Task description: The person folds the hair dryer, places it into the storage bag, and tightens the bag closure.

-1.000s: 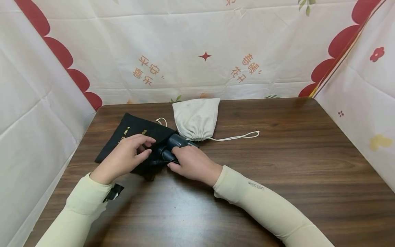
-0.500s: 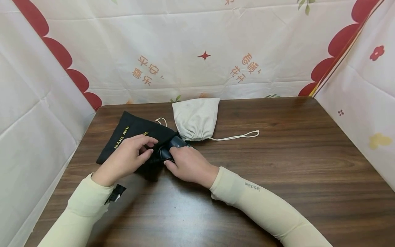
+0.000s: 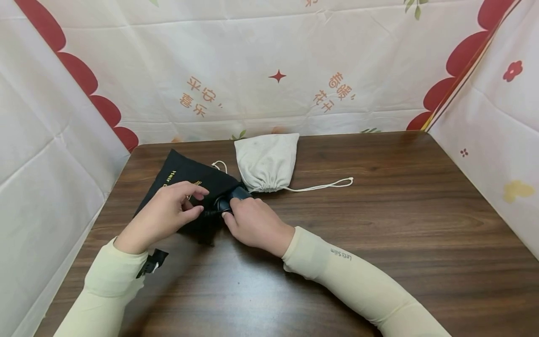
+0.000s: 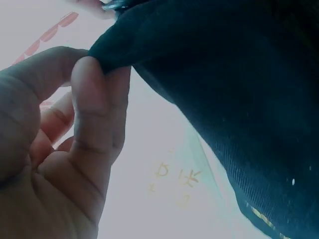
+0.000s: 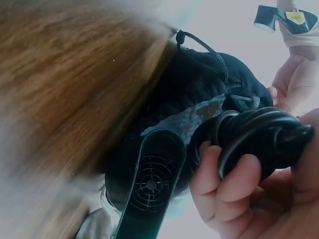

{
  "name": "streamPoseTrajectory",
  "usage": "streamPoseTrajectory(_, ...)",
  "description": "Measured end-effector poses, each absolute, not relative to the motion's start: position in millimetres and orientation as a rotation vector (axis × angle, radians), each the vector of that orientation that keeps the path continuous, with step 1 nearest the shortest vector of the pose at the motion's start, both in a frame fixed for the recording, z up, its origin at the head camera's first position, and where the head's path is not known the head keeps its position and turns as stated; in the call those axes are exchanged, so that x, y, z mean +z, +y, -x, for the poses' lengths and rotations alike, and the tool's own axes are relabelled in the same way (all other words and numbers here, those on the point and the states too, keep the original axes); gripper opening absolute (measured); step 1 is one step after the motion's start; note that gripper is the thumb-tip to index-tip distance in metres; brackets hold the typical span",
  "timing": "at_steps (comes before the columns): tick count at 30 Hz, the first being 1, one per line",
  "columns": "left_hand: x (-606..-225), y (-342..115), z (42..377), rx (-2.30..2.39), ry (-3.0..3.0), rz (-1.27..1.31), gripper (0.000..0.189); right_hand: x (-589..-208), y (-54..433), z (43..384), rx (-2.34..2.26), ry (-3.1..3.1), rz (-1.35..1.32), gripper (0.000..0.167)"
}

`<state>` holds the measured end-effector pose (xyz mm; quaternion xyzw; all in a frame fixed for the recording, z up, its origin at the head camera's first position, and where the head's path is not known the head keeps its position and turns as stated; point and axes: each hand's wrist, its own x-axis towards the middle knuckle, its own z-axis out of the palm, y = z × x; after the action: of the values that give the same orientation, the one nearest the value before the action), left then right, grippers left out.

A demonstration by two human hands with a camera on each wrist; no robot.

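A black drawstring bag with gold "Hair Dryer" lettering lies tilted on the left part of the table. My left hand pinches the fabric at the bag's mouth between thumb and fingers, as the left wrist view shows on the bag edge. From that mouth sticks out a dark hair dryer, whose other part is hidden inside the bag. My right hand grips it, fingers curled round the coiled black cord in the right wrist view. Below the cord, the dryer's round grille shows.
Just behind the dryer lies a white cloth drawstring bag, its cord trailing right across the wooden table. A patterned white curtain stands along the back and both sides.
My right hand has pushed leftward, and the hair dryer has slid deeper into the black bag. My left hand stays near the bag's mouth, having shifted slightly left.
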<state>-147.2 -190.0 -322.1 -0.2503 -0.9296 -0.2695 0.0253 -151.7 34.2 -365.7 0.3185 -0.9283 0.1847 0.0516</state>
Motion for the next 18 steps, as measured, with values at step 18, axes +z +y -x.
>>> streamPoseTrajectory(18,-325.8,-195.6,145.2,-0.856,-2.81,0.795,0.05,-368.1,33.0,151.1,0.514,-2.746,-0.897,0.027)
